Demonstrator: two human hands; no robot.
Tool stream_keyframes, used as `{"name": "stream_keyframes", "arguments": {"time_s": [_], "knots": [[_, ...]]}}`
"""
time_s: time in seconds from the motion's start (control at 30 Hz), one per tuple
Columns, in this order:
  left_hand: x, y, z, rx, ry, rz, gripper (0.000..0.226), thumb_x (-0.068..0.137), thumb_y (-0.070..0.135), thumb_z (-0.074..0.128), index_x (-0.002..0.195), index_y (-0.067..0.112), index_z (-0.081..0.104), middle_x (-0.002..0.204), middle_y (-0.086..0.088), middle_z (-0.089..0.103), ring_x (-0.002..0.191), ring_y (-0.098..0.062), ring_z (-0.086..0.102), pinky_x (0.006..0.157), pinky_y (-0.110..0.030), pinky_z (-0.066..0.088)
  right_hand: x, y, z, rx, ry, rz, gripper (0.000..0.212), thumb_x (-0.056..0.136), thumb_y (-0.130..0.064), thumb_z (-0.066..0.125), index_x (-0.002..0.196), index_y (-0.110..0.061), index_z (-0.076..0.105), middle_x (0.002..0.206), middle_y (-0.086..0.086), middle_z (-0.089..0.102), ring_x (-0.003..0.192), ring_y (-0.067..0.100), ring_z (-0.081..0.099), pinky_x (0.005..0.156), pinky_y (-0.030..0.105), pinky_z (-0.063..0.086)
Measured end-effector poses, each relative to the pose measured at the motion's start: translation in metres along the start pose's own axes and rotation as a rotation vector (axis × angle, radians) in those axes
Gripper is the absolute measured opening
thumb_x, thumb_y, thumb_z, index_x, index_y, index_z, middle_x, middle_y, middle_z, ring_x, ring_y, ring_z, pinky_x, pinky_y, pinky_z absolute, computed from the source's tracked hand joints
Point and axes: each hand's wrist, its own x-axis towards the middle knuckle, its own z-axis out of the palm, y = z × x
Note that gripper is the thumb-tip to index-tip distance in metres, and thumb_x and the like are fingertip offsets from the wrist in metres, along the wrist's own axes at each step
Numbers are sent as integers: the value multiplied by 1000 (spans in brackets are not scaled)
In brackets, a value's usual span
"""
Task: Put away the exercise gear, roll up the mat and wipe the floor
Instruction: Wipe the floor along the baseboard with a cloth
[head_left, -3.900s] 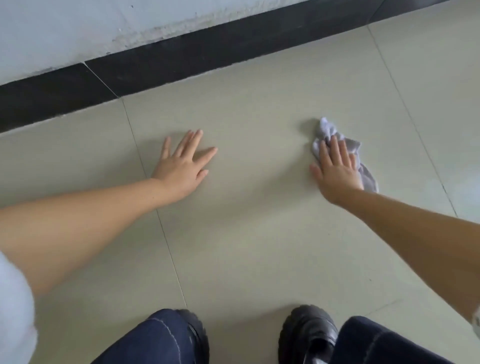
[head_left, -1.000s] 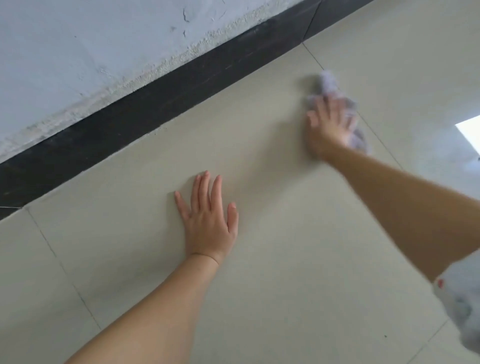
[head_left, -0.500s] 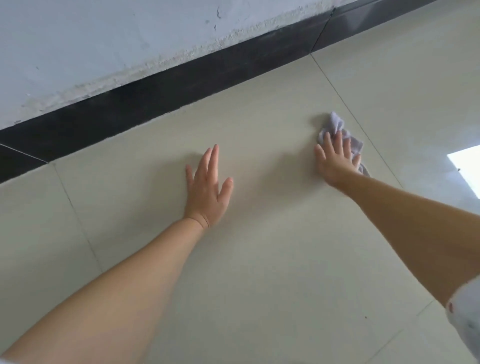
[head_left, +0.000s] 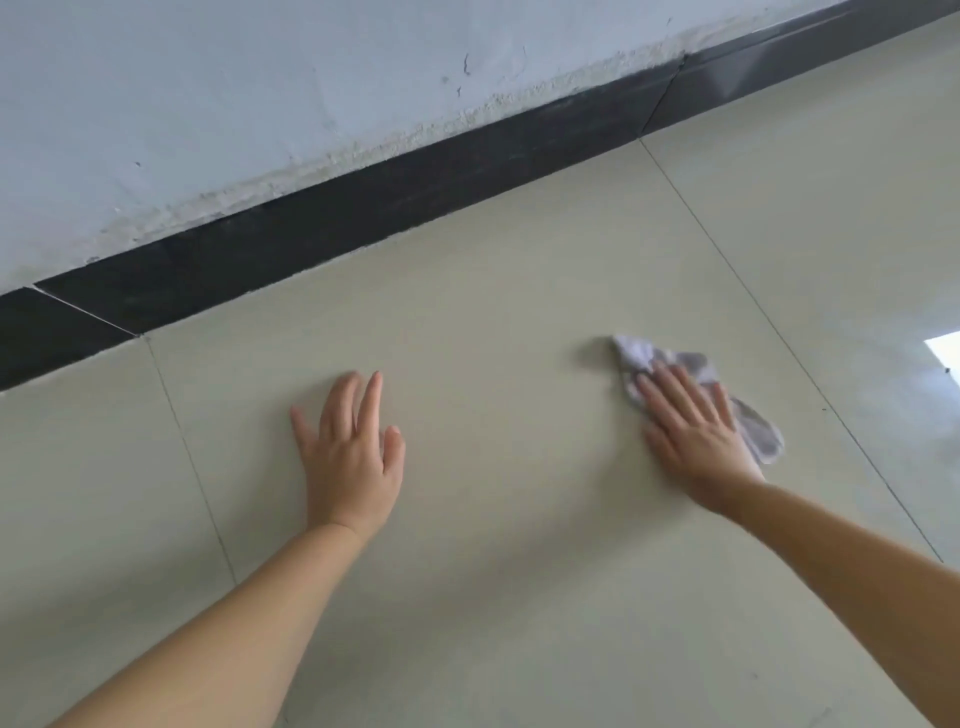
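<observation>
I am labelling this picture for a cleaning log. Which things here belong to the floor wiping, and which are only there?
Belong to the job:
right hand
cloth
floor
left hand, flat on the floor

Only there:
black baseboard
wall

Cloth (head_left: 696, 387): pale grey-white, crumpled, lying flat on the floor (head_left: 519, 571), partly covered. Floor: beige glossy tiles, thin joints, cloth well clear of the black skirting (head_left: 363, 223).
</observation>
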Motion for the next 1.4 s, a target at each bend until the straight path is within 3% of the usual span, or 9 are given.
{"name": "stream_keyframes", "arguments": {"time_s": [0.1, 0.17, 0.37, 0.43, 0.77, 1.0, 1.13, 1.2, 1.4], "knots": [[-1, 3, 5, 47, 66, -3, 53, 81, 28, 38, 127, 9, 55, 136, -18, 49, 123, -29, 44, 108, -62, 19, 70, 26, -39, 324, 22, 737, 53, 102, -40, 16, 153, -26, 9, 160, -3, -7, 147, 15, -10, 117, 50, -6], [0, 4, 5, 72, 92, -3, 53, 81, 28, 39, 128, 9, 54, 137, -18, 47, 123, -29, 41, 108, -61, 18, 109, -11, -44, 336, 13, 825, 53, 102, -37, 20, 153, -24, 11, 160, -1, -8, 147, 19, -11, 116, 52, -8], [0, 4, 6, 146, 62, -25, 57, 77, 33, 40, 126, 5, 51, 135, -20, 49, 126, -27, 37, 106, -63, 22, 119, -203, -1, 11, -14, -627, 59, 95, -48, 17, 145, -24, 36, 154, -2, 30, 145, 21, 22, 116, 50, -2], [1, 4, 6, 159, 61, -22, 58, 77, 32, 40, 127, 3, 50, 135, -21, 49, 126, -27, 36, 106, -62, 21, 147, -184, -9, -63, -60, -813, 54, 97, -44, 20, 144, -25, 40, 152, -3, 36, 142, 19, 29, 116, 49, 7], [2, 4, 6, 159, 120, 22, 54, 80, 28, 41, 127, 3, 48, 134, -22, 50, 127, -29, 37, 106, -60, 18, 216, 35, -69, 303, 25, 779, 53, 101, -42, 18, 152, -28, 12, 161, -3, -3, 147, 17, -6, 117, 51, -4], [2, 5, 6, 144, 59, -16, 60, 77, 31, 40, 131, 5, 45, 138, -20, 46, 128, -30, 36, 108, -62, 17, 56, -168, 9, 3, 14, -355, 59, 90, -46, 27, 143, -22, 41, 152, 4, 36, 143, 24, 24, 112, 57, 17], [4, 4, 7, 137, 78, -13, 57, 80, 27, 39, 130, 3, 48, 139, -20, 46, 127, -30, 36, 107, -62, 18, -32, -130, 18, -25, -181, -624, 54, 99, -46, 23, 149, -27, 25, 155, -4, 26, 147, 18, 9, 114, 49, 9], [3, 3, 7, 126, 87, -8, 55, 81, 27, 39, 129, 3, 49, 138, -21, 46, 126, -30, 36, 107, -63, 18, -21, -65, 14, -62, -111, -475, 54, 100, -47, 13, 151, -29, 13, 156, 0, 26, 147, 13, -1, 115, 46, 5], [1, 3, 7, 102, 64, -25, 55, 80, 27, 40, 129, 4, 49, 138, -20, 46, 126, -31, 38, 106, -64, 19, 50, 50, -39, 318, -113, 713, 55, 102, -41, 16, 153, -25, 7, 161, 0, -7, 147, 17, -9, 117, 51, -4]]}}
